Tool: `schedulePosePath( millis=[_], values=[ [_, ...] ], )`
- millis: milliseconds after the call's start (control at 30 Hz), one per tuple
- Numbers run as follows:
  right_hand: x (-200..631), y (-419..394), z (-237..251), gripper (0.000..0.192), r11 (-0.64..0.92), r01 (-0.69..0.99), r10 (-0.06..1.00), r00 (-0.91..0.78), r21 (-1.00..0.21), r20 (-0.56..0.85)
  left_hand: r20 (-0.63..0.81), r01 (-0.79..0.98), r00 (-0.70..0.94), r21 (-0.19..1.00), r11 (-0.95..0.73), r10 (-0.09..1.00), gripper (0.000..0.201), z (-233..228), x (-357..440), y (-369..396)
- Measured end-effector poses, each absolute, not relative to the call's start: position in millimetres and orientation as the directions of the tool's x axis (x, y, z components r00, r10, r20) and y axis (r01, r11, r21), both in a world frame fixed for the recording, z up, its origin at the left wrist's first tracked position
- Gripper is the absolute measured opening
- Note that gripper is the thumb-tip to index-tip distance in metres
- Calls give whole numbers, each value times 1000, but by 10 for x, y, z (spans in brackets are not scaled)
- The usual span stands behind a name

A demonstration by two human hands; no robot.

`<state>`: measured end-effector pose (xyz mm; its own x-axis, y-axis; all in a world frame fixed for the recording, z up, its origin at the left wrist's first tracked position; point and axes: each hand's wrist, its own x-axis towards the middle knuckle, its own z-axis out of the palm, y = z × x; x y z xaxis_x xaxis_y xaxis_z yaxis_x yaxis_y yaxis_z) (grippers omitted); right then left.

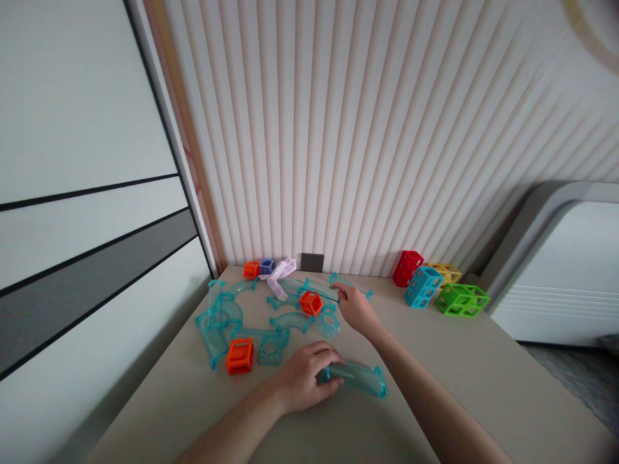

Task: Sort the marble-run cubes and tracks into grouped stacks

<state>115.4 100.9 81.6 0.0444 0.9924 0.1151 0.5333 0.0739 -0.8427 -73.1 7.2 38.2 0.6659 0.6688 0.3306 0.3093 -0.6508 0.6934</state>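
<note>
My left hand (312, 377) is closed around the near end of a translucent teal track piece (362, 377), which points to the right at the front of the table. Farther back, my right hand (356, 308) pinches the right end of another long teal track piece (316, 289). An orange cube frame (310, 303) sits just left of that hand, among curved teal track pieces. A teal square tile with a round hole (329, 324) lies between my two hands. Another such tile (271, 352) and a larger orange cube frame (240, 356) are left of my left hand.
Several teal track pieces (213, 338) lie at the table's left. By the wall stand a small orange cube (251, 269), a blue cube (266, 267) and a lilac piece (276, 283). Red (407, 268), blue (423, 287), yellow (449, 272) and green (461, 300) frame blocks stand at right.
</note>
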Motion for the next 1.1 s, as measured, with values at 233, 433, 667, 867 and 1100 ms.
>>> schedulePosePath(
  millis=[233, 433, 667, 867, 1100],
  values=[
    [1212, 1164, 695, 32, -130, 298, 985, 152, -946, -88, 328, 307, 667, 697, -648, 669, 24, 370, -741, 75],
    [1248, 1058, 779, 48, -220, 32, 970, 116, -975, -215, 323, 320, 672, 686, -654, 667, 24, 381, -732, 77],
    [1335, 978, 815, 37, -276, -83, 957, 66, -957, -282, 282, 355, 669, 692, -629, 688, 26, 392, -737, 65],
    [1427, 993, 805, 29, -304, -59, 945, 108, -951, -309, 277, 356, 664, 699, -620, 694, 24, 403, -730, 66],
    [1481, 1006, 742, 28, -201, 60, 953, 242, -978, -181, 282, 353, 664, 698, -623, 692, 24, 398, -737, 66]
  ],
)
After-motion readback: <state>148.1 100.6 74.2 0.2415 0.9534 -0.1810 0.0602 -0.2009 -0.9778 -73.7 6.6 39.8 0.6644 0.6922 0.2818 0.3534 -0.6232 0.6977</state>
